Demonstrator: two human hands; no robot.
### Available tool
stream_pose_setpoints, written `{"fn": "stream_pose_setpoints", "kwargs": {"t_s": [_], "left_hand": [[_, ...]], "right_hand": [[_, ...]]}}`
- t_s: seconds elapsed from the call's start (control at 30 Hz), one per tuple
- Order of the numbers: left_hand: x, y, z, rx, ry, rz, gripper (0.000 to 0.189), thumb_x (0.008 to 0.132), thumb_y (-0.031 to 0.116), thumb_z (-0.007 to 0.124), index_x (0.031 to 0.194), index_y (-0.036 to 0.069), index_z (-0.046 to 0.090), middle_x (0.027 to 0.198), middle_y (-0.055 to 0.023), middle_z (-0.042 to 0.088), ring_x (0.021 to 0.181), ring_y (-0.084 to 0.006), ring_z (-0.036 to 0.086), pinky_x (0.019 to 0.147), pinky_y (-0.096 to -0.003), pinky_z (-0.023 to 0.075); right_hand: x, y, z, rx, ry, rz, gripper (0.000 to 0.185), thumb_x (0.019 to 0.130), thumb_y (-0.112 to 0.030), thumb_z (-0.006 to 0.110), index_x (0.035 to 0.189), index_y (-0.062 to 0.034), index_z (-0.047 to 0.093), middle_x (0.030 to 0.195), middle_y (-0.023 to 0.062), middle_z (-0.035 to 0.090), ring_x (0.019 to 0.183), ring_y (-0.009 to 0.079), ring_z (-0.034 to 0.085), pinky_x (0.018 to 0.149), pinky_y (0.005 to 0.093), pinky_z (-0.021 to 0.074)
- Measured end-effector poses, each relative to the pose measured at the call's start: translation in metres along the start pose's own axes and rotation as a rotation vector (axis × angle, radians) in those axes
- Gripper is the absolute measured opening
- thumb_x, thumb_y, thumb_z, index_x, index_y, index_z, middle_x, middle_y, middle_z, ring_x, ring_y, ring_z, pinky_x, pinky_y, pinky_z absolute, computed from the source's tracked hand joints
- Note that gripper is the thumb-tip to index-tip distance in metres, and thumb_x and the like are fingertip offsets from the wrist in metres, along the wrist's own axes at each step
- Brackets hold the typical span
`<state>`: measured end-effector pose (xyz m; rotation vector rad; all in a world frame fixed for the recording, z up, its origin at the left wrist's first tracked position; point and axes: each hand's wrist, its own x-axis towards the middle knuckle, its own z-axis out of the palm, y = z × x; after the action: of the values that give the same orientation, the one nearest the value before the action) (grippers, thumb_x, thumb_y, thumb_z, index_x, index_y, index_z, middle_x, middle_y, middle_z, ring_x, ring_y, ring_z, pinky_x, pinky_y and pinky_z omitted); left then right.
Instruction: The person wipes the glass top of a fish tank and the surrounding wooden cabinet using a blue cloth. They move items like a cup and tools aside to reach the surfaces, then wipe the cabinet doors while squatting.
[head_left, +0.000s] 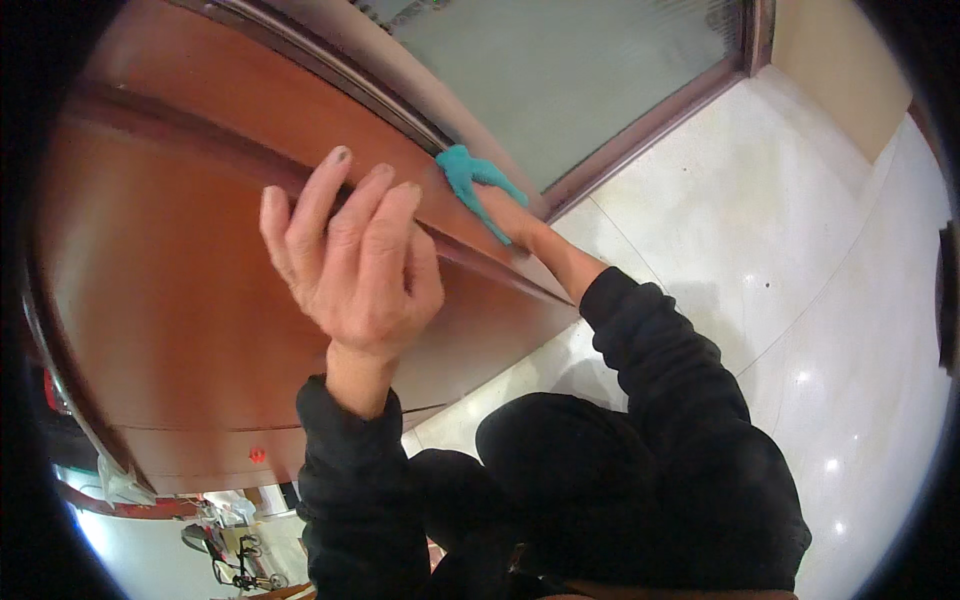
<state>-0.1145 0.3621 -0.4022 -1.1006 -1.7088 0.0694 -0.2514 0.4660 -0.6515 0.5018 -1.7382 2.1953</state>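
Observation:
My left hand (360, 277) is raised in front of a reddish-brown wooden panel (172, 300). Its fingers are loosely bent and apart, and I see nothing in them. Farther forward and to the right, my right hand (501, 210) presses a teal cloth (461, 169) against the lower right part of the wood. The cloth wraps over the fingers and mostly hides them. It lies beside the end of a dark metal strip (360, 86) that runs along the panel's edge. A dark raised moulding (480, 259) crosses the panel below the cloth.
A frosted glass pane (570, 82) in a brown frame (645, 131) stands ahead. Pale shiny floor tiles (780, 300) spread to the right, beside a beige wall (840, 82). Behind the panel at lower left are a wheeled stroller-like frame (240, 562) and a plastic bag (120, 480).

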Motion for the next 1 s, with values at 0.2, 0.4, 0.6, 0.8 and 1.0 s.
{"fn": "stream_pose_setpoints", "kwargs": {"t_s": [0.2, 0.4, 0.6, 0.8, 1.0], "left_hand": [[-0.004, -0.001, -0.003, -0.007, -0.021, 0.0, 0.026, 0.075, -0.003, 0.064, 0.095, 0.009, 0.074, 0.098, -0.0064, 0.075, 0.115, -0.031, 0.066, 0.118, -0.0529, 0.0291], [-0.007, -0.003, -0.012, 0.007, -0.143, 0.023, 0.027, 0.08, -0.004, 0.061, 0.101, 0.009, 0.073, 0.104, -0.0077, 0.075, 0.119, -0.0314, 0.064, 0.12, -0.0523, 0.0253], [-0.009, 0.003, -0.015, 0.068, -0.164, 0.016, 0.023, 0.084, -0.004, 0.059, 0.1, 0.006, 0.072, 0.102, -0.0105, 0.077, 0.113, -0.0342, 0.068, 0.119, -0.0521, 0.0301], [-0.004, 0.009, -0.02, 0.098, -0.258, -0.013, 0.023, 0.084, -0.003, 0.059, 0.1, 0.006, 0.072, 0.101, -0.011, 0.077, 0.112, -0.0344, 0.069, 0.119, -0.0524, 0.0288], [-0.009, 0.005, -0.015, 0.023, -0.18, 0.006, 0.022, 0.083, -0.004, 0.06, 0.097, 0.007, 0.073, 0.1, -0.0105, 0.077, 0.111, -0.0328, 0.069, 0.118, -0.0518, 0.0299]], "right_hand": [[-0.031, 0.096, -0.015, -0.238, 0.099, 0.289, 0.044, 0.104, -0.042, 0.048, 0.113, -0.0007, 0.06, 0.102, -0.0002, 0.057, 0.099, 0.013, 0.051, 0.092, 0.0335, 0.0447], [-0.039, 0.116, -0.021, -0.323, 0.204, 0.468, 0.041, 0.101, -0.038, 0.051, 0.116, -0.0031, 0.067, 0.107, 0.0161, 0.068, 0.096, 0.0307, 0.063, 0.087, 0.0431, 0.0497], [-0.037, 0.12, -0.032, -0.683, 0.002, 0.658, 0.07, 0.099, -0.056, 0.043, 0.135, 0.0025, 0.056, 0.143, 0.0291, 0.049, 0.13, 0.045, 0.047, 0.107, 0.0485, 0.0415], [-0.039, 0.156, -0.038, -0.183, -0.02, 0.726, 0.086, 0.1, -0.062, 0.035, 0.154, 0.005, 0.03, 0.165, 0.0232, 0.02, 0.148, 0.0389, 0.029, 0.12, 0.0446, 0.0254], [-0.093, 0.158, -0.038, 0.082, 0.074, 0.706, 0.063, 0.104, -0.052, 0.039, 0.144, -0.0037, 0.044, 0.148, 0.0084, 0.041, 0.129, 0.0221, 0.043, 0.109, 0.0379, 0.0363]]}}
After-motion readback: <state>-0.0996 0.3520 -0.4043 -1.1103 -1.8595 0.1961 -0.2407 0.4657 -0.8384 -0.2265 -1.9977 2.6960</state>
